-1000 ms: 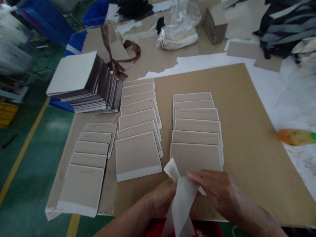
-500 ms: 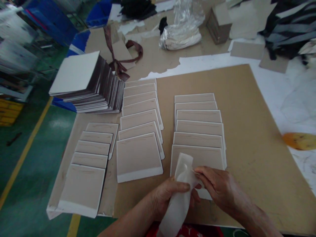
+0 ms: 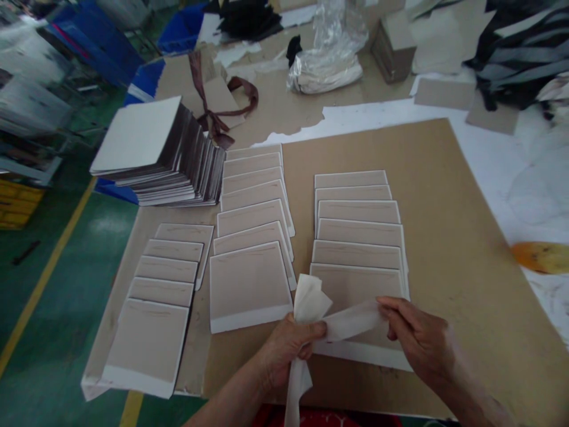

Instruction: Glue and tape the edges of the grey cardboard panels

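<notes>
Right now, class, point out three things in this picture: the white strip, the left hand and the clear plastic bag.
White strip (image 3: 353, 322): head view, on its stretch running sideways.
Left hand (image 3: 288, 343): head view, on the middle of the hand.
Clear plastic bag (image 3: 326, 74): head view, on its bulging lower part.

The lone head-worn view looks forward and down from close above the brown board (image 3: 448, 237), left hand (image 3: 287, 344) at six o'clock, right hand (image 3: 422, 335) past four

floor (image 3: 100, 267): green, yellow stripe (image 3: 52, 263) | left: blue bins (image 3: 93, 41), yellow crate (image 3: 18, 204) | light: pale floor sheen (image 3: 111, 225)
</notes>
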A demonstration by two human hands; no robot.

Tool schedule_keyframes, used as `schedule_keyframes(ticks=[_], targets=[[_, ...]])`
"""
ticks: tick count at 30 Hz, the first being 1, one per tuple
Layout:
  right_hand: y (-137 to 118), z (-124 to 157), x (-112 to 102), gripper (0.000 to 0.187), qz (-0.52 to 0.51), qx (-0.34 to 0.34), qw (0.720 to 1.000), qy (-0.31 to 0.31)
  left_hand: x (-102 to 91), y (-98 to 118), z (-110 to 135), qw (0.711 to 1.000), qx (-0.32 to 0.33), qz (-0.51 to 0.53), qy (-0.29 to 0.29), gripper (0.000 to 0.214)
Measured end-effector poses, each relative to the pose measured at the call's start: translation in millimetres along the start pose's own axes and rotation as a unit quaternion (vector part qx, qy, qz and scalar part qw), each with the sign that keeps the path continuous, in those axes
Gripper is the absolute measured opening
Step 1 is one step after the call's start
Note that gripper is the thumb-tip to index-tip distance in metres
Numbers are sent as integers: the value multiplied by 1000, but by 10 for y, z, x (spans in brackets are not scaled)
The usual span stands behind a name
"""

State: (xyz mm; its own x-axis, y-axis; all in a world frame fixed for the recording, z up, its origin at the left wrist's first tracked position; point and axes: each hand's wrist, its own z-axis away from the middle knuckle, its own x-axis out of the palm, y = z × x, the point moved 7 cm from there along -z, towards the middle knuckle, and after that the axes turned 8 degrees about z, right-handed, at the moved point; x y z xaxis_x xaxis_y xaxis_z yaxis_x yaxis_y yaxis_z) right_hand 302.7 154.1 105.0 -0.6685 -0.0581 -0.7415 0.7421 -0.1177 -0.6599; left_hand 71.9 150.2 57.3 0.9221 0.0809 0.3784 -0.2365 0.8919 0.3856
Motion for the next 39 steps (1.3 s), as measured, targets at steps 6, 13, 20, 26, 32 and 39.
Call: schedule_keyframes(ticks=[6, 13, 20, 26, 32, 39], targets=[[363, 43, -54, 23, -131, 160, 976, 70, -290, 245, -14, 991, 63, -20, 114, 35], [905, 44, 218, 38, -208, 325, 919, 86, -283, 296, -259, 976, 115, -20, 182, 35], [1077, -57, 255, 40, -154, 362, 912, 113, -237, 378, -471, 942, 171, -42, 285, 32], [947, -127, 252, 27, -163, 256, 948, 94, -158, 376, -525, 940, 200, -10, 275, 35], [-122, -213, 0, 17, -192, -107, 975, -3, 27, 365, -274, 956, 228, 96, 156, 36], [-800, -184, -38, 29, -110, -258, 947, -154, 152, 736, 239, 975, 223, -1, 24, 29]])
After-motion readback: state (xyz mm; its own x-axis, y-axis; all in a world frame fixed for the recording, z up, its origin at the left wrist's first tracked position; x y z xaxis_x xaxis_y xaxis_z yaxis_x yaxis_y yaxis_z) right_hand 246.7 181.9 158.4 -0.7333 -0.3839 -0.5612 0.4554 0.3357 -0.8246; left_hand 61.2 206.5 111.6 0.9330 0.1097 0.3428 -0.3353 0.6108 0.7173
